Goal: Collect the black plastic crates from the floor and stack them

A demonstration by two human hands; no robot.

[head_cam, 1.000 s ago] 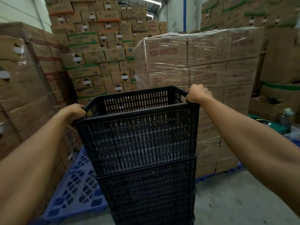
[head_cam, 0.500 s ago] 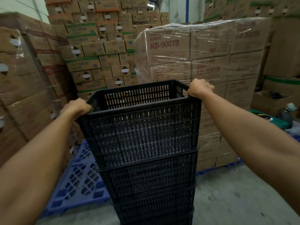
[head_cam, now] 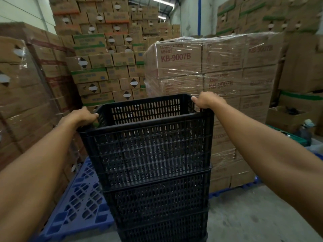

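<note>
A stack of black slotted plastic crates stands on the concrete floor in front of me. The top crate sits upright and empty on the crate below, with a third crate partly cut off at the bottom. My left hand grips the top crate's left rim. My right hand grips its far right corner. Both arms reach forward on either side of the stack.
A blue plastic pallet lies on the floor to the left of the stack. A shrink-wrapped pallet of cartons stands close behind on the right. Tall carton stacks wall the left side and back. Bare concrete floor lies to the right.
The view has tilted and shifted slightly; the stack appears a little lower and nearer. Both hands keep their hold on the top crate's rim.
</note>
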